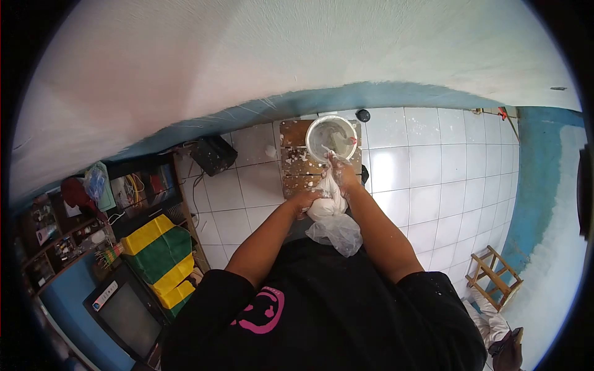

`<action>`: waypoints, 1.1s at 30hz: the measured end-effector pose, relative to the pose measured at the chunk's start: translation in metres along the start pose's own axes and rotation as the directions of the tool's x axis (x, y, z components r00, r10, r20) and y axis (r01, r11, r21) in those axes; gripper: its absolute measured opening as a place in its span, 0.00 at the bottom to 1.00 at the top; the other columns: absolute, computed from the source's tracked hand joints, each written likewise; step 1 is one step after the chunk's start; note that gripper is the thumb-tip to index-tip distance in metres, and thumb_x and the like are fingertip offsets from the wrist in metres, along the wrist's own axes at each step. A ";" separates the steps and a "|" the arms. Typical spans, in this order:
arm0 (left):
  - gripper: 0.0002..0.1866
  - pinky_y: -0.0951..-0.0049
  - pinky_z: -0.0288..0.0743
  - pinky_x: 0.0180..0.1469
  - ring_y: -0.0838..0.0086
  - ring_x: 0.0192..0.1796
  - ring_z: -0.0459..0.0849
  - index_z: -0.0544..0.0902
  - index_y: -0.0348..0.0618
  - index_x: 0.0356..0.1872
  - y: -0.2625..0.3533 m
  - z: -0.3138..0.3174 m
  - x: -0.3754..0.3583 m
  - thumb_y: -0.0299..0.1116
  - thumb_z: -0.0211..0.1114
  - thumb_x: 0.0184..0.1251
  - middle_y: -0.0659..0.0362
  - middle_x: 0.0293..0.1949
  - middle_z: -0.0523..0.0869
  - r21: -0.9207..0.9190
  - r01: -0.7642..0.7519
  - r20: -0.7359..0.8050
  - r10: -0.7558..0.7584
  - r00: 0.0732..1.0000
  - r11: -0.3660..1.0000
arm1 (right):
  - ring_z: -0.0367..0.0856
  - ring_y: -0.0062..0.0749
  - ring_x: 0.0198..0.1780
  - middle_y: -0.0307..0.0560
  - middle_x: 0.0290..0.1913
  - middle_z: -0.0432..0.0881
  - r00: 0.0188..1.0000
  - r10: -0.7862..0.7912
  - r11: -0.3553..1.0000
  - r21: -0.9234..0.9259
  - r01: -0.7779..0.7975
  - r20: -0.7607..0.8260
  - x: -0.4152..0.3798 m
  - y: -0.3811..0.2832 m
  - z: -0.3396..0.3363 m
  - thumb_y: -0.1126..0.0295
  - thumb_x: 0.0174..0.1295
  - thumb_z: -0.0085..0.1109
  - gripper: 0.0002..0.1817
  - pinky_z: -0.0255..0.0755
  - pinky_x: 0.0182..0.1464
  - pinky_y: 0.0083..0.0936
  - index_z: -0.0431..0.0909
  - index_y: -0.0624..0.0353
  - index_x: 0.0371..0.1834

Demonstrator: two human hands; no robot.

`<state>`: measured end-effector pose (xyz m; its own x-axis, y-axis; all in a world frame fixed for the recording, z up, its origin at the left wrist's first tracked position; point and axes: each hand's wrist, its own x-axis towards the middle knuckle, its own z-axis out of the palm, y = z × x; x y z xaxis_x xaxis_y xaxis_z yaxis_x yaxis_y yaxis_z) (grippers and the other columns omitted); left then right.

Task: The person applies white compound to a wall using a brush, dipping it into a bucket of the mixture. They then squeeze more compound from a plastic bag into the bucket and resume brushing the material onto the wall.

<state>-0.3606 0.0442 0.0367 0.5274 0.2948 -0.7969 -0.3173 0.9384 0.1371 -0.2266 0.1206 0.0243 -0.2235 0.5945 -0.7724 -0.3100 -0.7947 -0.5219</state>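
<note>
A clear plastic bag of white powder or paste hangs between my hands, close to my body. My left hand is closed around the bag's left side. Higher up, my right hand grips the bag's narrow upper part beside the bucket's near rim. The round white bucket stands just beyond my hands, with a pale tool or scrap and whitish material inside. Beneath it is a wooden stool or small table spattered with white.
A wall rises close ahead. Left are a black bag, a cluttered shelf and a television beside a striped cloth. A wooden stool frame stands at right on the tiled floor.
</note>
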 end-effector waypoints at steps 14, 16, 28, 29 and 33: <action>0.16 0.68 0.78 0.41 0.69 0.38 0.84 0.78 0.40 0.46 0.000 -0.002 -0.002 0.35 0.60 0.59 0.54 0.40 0.83 0.081 0.009 -0.026 -0.007 1.000 0.997 | 0.69 0.20 0.26 0.38 0.30 0.74 0.987 -0.118 0.981 -0.168 0.098 -0.112 0.001 0.008 -0.001 0.57 0.63 0.53 0.17 0.65 0.29 0.19 0.76 0.60 0.43; 0.17 0.70 0.78 0.40 0.70 0.37 0.84 0.78 0.40 0.46 -0.001 0.001 -0.006 0.38 0.60 0.59 0.55 0.40 0.83 0.111 0.005 -0.032 -0.001 0.999 0.994 | 0.69 0.20 0.36 0.39 0.35 0.76 0.993 -0.068 0.984 -0.168 0.051 -0.097 -0.009 0.002 0.000 0.59 0.63 0.53 0.15 0.63 0.41 0.18 0.77 0.61 0.43; 0.18 0.70 0.77 0.39 0.73 0.36 0.83 0.78 0.45 0.47 -0.014 -0.009 0.007 0.41 0.60 0.58 0.59 0.39 0.83 0.143 0.045 -0.094 -0.032 0.995 0.989 | 0.72 0.20 0.39 0.42 0.39 0.79 0.989 -0.086 0.941 -0.335 0.042 -0.118 -0.010 -0.002 0.000 0.56 0.64 0.51 0.20 0.64 0.43 0.18 0.76 0.63 0.45; 0.18 0.70 0.77 0.39 0.73 0.36 0.83 0.78 0.45 0.47 -0.020 -0.016 0.014 0.41 0.60 0.58 0.59 0.39 0.83 0.134 0.045 -0.098 -0.032 0.995 0.990 | 0.72 0.20 0.37 0.42 0.37 0.79 0.990 -0.065 0.948 -0.317 0.022 -0.126 -0.008 -0.001 -0.002 0.56 0.64 0.52 0.19 0.65 0.40 0.18 0.76 0.63 0.44; 0.18 0.69 0.77 0.40 0.73 0.36 0.84 0.77 0.45 0.48 -0.013 -0.004 0.003 0.41 0.58 0.59 0.58 0.39 0.83 0.119 0.030 -0.036 -0.026 0.999 0.992 | 0.66 0.16 0.23 0.36 0.26 0.74 0.992 -0.007 0.997 -0.079 -0.003 -0.126 -0.010 -0.001 0.004 0.57 0.62 0.54 0.16 0.61 0.24 0.17 0.77 0.60 0.40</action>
<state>-0.3582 0.0325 0.0302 0.5068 0.2640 -0.8206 -0.2056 0.9615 0.1823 -0.2280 0.1160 0.0343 -0.1028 0.5796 -0.8084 -0.2351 -0.8039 -0.5464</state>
